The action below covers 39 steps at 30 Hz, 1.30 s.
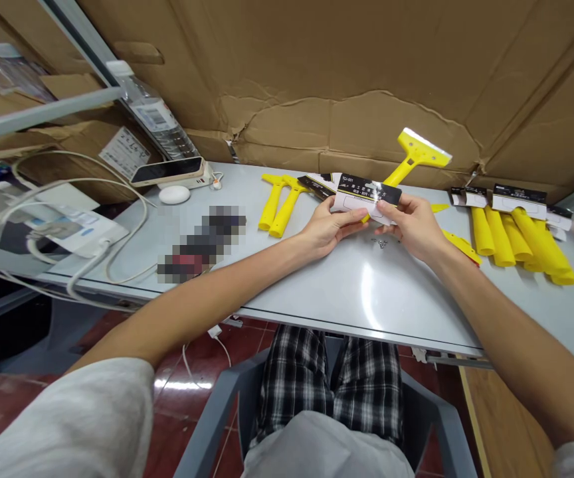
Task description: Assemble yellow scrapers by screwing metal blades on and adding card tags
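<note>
My left hand [331, 229] pinches the left lower edge of a black-and-white header card [361, 196]. My right hand [416, 224] grips the card's right lower corner, thumb on its front. A yellow scraper [419, 154] slants up from behind the card, its wide blade head at the upper right. The card covers most of its handle, and a bit of yellow shows below between the fingers. Small screws [381, 243] lie on the table under my hands. Beside my right wrist is another yellow scraper piece [461, 247], partly hidden by the arm.
Two yellow handles [283, 206] and more black cards [317, 186] lie left of my hands. Several carded yellow scrapers [521, 232] are piled at the right. A phone [167, 171], a water bottle [155, 113] and white cables [110, 226] occupy the left. Cardboard [341, 66] walls the back.
</note>
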Motion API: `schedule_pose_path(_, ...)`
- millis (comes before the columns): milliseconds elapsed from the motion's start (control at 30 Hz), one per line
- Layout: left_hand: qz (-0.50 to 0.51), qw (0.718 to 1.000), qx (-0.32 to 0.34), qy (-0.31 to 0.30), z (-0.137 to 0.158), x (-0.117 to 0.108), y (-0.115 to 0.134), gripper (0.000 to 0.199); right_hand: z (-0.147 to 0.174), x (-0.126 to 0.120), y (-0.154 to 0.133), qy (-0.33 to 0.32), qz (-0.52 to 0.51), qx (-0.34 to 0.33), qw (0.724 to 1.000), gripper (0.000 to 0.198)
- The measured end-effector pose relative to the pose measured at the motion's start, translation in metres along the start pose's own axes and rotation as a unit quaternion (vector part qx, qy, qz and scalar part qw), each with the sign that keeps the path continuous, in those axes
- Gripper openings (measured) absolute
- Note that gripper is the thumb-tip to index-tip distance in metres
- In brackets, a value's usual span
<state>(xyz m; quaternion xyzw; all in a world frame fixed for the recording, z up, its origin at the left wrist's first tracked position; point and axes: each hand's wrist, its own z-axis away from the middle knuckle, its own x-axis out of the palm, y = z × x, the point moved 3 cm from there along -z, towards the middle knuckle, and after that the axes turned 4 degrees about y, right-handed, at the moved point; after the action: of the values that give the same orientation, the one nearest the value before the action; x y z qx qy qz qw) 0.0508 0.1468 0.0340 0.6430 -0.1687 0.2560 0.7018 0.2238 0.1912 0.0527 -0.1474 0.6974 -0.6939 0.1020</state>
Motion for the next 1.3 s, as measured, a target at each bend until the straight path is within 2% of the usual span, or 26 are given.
schedule_pose_path(267, 0.009, 1.000, -0.025, 0.009, 0.002, 0.003, -0.001, 0.040, 0.007, 0.011, 0.002, 0.067, -0.039, -0.034, 0.996, 0.070)
schedule_pose_path(400, 0.032, 0.999, -0.017, -0.005, 0.002, 0.004, -0.002, 0.034, 0.010, 0.016, 0.002, 0.022, 0.028, -0.033, 0.999, 0.075)
schedule_pose_path(500, 0.056, 0.998, 0.001, 0.012, 0.001, 0.001, -0.003, 0.042, 0.009, 0.016, 0.007, 0.002, 0.067, -0.023, 0.997, 0.081)
schedule_pose_path(600, 0.052, 0.998, -0.004, 0.038, 0.000, -0.001, -0.004, 0.048, 0.007, 0.014, 0.012, 0.042, 0.058, -0.041, 0.997, 0.080)
schedule_pose_path(733, 0.025, 0.998, -0.023, 0.051, 0.003, 0.000, -0.003, 0.045, 0.002, 0.010, 0.013, 0.083, 0.020, -0.046, 0.995, 0.075)
schedule_pose_path(833, -0.002, 0.998, -0.054, 0.020, 0.006, 0.003, -0.003, 0.039, -0.003, 0.001, 0.005, 0.103, -0.013, -0.046, 0.994, 0.071)
schedule_pose_path(1000, -0.071, 0.985, -0.116, -0.108, 0.011, 0.008, -0.006, 0.035, -0.005, -0.007, -0.008, 0.108, -0.052, -0.043, 0.992, 0.065)
schedule_pose_path(1100, -0.113, 0.973, -0.122, -0.160, 0.012, 0.008, -0.004, 0.039, -0.004, -0.006, -0.009, 0.109, -0.047, -0.042, 0.992, 0.067)
schedule_pose_path(1300, -0.143, 0.979, -0.062, -0.134, 0.009, 0.004, 0.005, 0.051, 0.000, 0.004, -0.001, 0.086, -0.014, -0.032, 0.996, 0.076)
